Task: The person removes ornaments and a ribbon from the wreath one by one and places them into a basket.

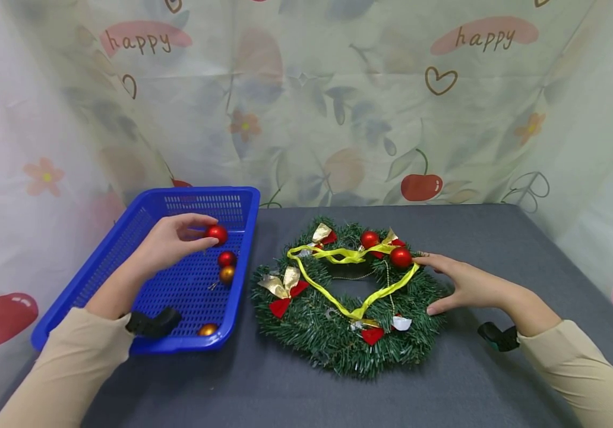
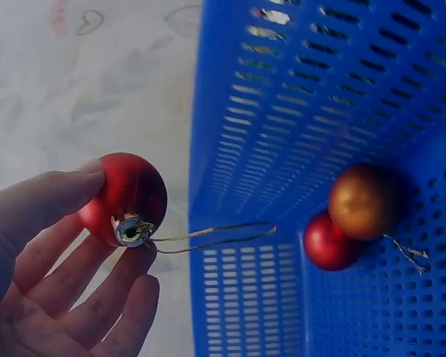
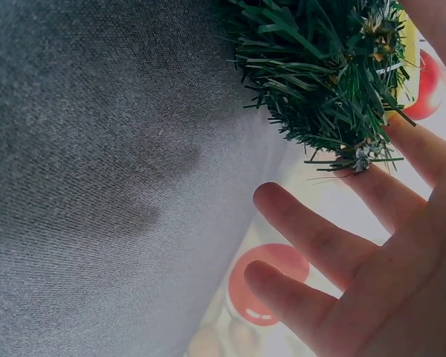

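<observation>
Above the blue basket (image 1: pixel 252 238), my left hand (image 1: pixel 170 244) pinches a red Christmas ball (image 1: pixel 217 235) between thumb and fingers. In the left wrist view the red ball (image 2: pixel 128 195) shows its silver cap and a thin gold hanging loop. My right hand (image 1: pixel 467 285) rests at the right edge of a green wreath (image 1: pixel 333 351), fingers spread and fairly straight, fingertips at the needles (image 3: pixel 334 97). The wreath lies on the grey table, trimmed with a yellow ribbon (image 1: pixel 328 292), bows in gold, red and white, and two red balls (image 1: pixel 401 257) on its upper right part.
Inside the basket lie another red ball (image 1: pixel 227 259), a gold ball (image 1: pixel 227 274) against it, and a second gold ball (image 1: pixel 208 329) near the front wall. A printed curtain (image 1: pixel 306 107) encloses the back and sides of the grey table (image 1: pixel 477 232).
</observation>
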`<state>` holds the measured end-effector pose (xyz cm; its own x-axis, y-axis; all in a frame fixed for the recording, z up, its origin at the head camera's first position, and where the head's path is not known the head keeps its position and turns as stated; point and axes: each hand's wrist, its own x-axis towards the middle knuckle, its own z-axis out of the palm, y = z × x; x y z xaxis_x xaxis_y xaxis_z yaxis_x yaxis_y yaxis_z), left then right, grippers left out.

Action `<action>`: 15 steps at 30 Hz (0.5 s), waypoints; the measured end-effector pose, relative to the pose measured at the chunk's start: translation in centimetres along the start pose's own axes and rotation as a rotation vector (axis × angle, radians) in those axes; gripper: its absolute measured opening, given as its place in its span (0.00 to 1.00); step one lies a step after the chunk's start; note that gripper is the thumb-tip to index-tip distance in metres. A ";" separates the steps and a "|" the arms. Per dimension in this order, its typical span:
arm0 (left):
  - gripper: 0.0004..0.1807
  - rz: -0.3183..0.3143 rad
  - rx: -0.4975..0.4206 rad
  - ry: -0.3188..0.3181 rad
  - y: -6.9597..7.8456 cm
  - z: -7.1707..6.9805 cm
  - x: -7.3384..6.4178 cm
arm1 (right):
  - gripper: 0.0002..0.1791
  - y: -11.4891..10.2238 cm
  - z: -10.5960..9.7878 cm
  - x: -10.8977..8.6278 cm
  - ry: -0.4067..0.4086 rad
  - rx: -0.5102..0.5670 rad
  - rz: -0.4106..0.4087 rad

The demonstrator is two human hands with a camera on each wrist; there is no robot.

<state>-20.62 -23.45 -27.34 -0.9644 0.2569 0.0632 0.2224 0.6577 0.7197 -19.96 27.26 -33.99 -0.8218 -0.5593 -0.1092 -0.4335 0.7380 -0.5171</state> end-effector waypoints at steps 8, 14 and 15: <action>0.26 -0.004 0.023 -0.050 -1.1 0.2 0.7 | 0.51 -0.1 -0.1 -0.1 -0.008 0.008 0.003; 0.23 -0.014 0.051 -0.084 -1.7 0.4 1.3 | 0.51 -0.1 0.0 -0.1 -0.007 0.008 0.001; 0.23 -0.015 0.056 -0.089 -1.7 0.5 1.4 | 0.51 -0.1 0.0 -0.1 -0.007 0.007 0.001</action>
<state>-22.25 -23.89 -28.82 -0.9517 0.3070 -0.0111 0.2179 0.7000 0.6801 -19.87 27.28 -33.90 -0.8195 -0.5614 -0.1154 -0.4302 0.7356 -0.5232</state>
